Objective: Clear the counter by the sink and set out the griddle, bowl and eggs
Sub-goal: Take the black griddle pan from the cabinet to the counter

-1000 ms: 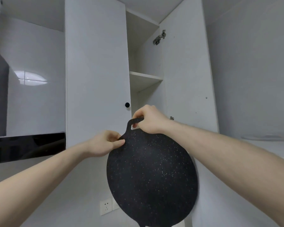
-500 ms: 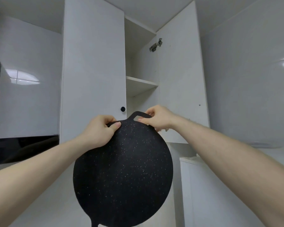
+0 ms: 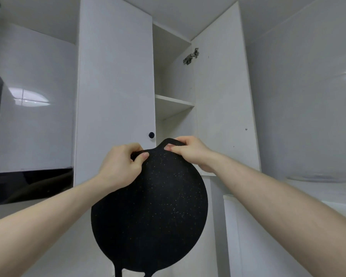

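black and flecked with pale specks, the round griddle [image 3: 150, 212] hangs upright in front of the camera, held by both hands. the left hand [image 3: 119, 168] pinches its upper rim with curled fingers; the right hand [image 3: 190, 151] grips the top loop handle. behind them stands a white cabinet, its closed left door [image 3: 116, 86] carrying a dark knob [image 3: 151, 134], its right door [image 3: 224, 92] open on a bare shelf [image 3: 173, 99].

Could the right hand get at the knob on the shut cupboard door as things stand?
Probably not at once: the right hand is gripping the griddle by its loop. The knob is close and unblocked, so letting go should free the way.
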Available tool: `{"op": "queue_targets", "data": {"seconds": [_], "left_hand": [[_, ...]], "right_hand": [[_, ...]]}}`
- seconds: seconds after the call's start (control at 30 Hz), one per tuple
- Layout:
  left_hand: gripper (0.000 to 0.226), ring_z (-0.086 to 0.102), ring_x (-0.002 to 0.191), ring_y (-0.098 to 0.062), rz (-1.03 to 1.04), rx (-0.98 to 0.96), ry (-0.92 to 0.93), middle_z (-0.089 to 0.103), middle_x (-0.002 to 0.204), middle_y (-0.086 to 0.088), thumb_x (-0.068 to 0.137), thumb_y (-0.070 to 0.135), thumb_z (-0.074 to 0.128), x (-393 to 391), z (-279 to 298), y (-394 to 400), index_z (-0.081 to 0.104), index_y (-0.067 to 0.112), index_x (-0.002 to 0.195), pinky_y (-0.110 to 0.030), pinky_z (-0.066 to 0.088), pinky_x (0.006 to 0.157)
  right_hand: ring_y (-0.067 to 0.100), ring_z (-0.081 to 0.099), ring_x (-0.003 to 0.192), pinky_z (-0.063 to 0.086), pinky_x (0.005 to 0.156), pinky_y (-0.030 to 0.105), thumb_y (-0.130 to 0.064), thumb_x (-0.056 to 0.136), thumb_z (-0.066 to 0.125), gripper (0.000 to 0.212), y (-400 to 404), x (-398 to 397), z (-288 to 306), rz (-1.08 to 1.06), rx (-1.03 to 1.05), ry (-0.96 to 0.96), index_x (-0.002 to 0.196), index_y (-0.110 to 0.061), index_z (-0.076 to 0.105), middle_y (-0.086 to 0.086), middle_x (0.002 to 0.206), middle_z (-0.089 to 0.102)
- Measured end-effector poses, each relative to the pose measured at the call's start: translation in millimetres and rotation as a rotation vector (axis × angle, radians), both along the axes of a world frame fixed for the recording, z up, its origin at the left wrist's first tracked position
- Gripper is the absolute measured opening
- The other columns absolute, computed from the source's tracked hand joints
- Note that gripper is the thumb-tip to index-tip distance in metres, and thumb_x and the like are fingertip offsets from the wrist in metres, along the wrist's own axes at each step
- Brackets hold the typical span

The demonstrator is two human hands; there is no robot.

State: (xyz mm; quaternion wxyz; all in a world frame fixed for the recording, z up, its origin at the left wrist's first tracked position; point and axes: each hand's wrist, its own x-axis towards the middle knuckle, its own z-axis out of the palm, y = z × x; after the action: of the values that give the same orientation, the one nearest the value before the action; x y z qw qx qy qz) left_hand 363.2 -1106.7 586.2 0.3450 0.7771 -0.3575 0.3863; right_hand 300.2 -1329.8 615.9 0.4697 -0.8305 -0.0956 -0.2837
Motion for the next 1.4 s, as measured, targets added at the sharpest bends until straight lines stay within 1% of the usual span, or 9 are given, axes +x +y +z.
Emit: {"op": "queue_targets", "data": {"seconds": [0.1, 0.23, 0.33, 0.53, 0.63, 0.93, 1.03, 1.17, 1.4], "left_hand": [[0.025, 0.064, 0.069, -0.018, 0.017, -0.001, 0.017, 0.067, 0.070, 0.005, 0.100, 0.037, 0.060, -1, -3, -5, 0.064, 0.025, 0.078, -0.038, 0.056, 0.070], [0.026, 0.064, 0.071, -0.020, 0.061, 0.017, 0.059, 0.067, 0.071, 0.002, 0.099, 0.038, 0.060, 5, -4, -5, 0.063, 0.024, 0.078, -0.040, 0.057, 0.072], [0.025, 0.064, 0.072, -0.019, 0.102, 0.054, 0.081, 0.068, 0.073, 0.004, 0.099, 0.038, 0.060, 8, -5, -3, 0.065, 0.025, 0.079, -0.040, 0.057, 0.073], [0.026, 0.062, 0.071, -0.016, 0.190, 0.111, 0.079, 0.065, 0.070, 0.007, 0.099, 0.038, 0.060, 14, -9, -1, 0.061, 0.027, 0.076, -0.035, 0.054, 0.070], [0.026, 0.062, 0.068, -0.018, 0.216, 0.106, 0.084, 0.065, 0.068, 0.004, 0.099, 0.038, 0.060, 17, -7, 7, 0.062, 0.026, 0.076, -0.036, 0.054, 0.068], [0.028, 0.063, 0.064, -0.018, 0.247, 0.082, 0.064, 0.067, 0.063, 0.004, 0.098, 0.038, 0.062, 21, 4, 32, 0.064, 0.026, 0.073, -0.037, 0.056, 0.066], [0.028, 0.064, 0.065, -0.015, 0.264, 0.096, 0.058, 0.067, 0.064, 0.005, 0.099, 0.040, 0.061, 20, 6, 42, 0.064, 0.028, 0.074, -0.035, 0.055, 0.065], [0.029, 0.063, 0.063, -0.013, 0.301, 0.106, 0.038, 0.067, 0.061, 0.005, 0.098, 0.041, 0.060, 20, 8, 56, 0.063, 0.029, 0.072, -0.033, 0.054, 0.062], [0.029, 0.063, 0.063, -0.014, 0.299, 0.112, -0.005, 0.066, 0.062, 0.007, 0.099, 0.040, 0.060, 21, 25, 54, 0.064, 0.028, 0.073, -0.033, 0.056, 0.064]], "right_hand": [[0.011, 0.073, 0.082, 0.056, 0.067, 0.020, -0.031, 0.094, 0.069, 0.018, 7, 3, -8, -0.010, 0.090, -0.023, 0.108, -0.022, 0.075, -0.003, 0.098, 0.077], [0.011, 0.065, 0.114, 0.051, 0.098, 0.030, -0.034, 0.094, 0.068, 0.040, 0, 3, -9, -0.033, -0.074, 0.017, 0.132, -0.031, 0.059, -0.009, 0.126, 0.066], [0.012, 0.056, 0.121, 0.047, 0.103, 0.035, -0.036, 0.089, 0.075, 0.067, -18, 0, 1, -0.089, -0.127, 0.044, 0.147, -0.030, 0.043, -0.008, 0.140, 0.052], [0.030, 0.035, 0.140, 0.037, 0.110, 0.041, -0.028, 0.083, 0.070, 0.075, -84, 3, 37, -0.860, 0.053, -0.375, 0.149, -0.020, 0.036, 0.007, 0.154, 0.033], [0.035, 0.030, 0.141, 0.036, 0.111, 0.046, -0.025, 0.080, 0.069, 0.084, -116, 0, 39, -1.139, 0.244, -0.334, 0.153, -0.017, 0.026, 0.010, 0.160, 0.023], [0.039, 0.033, 0.141, 0.035, 0.113, 0.053, -0.025, 0.081, 0.061, 0.088, -163, 23, 37, -1.102, 0.418, 0.018, 0.154, -0.007, 0.014, 0.016, 0.150, 0.040], [0.036, 0.026, 0.145, 0.029, 0.117, 0.053, -0.022, 0.083, 0.064, 0.095, -160, 30, 36, -1.105, 0.415, 0.041, 0.157, -0.010, 0.007, 0.014, 0.158, 0.027], [0.036, 0.024, 0.143, 0.030, 0.111, 0.048, -0.029, 0.075, 0.070, 0.102, -166, 24, 43, -1.217, 0.313, 0.010, 0.157, -0.012, 0.012, 0.013, 0.158, 0.017], [0.037, 0.039, 0.136, 0.036, 0.109, 0.044, -0.028, 0.084, 0.068, 0.085, -188, 37, 37, -1.170, 0.386, 0.149, 0.149, 0.000, 0.021, 0.016, 0.149, 0.036]]}}
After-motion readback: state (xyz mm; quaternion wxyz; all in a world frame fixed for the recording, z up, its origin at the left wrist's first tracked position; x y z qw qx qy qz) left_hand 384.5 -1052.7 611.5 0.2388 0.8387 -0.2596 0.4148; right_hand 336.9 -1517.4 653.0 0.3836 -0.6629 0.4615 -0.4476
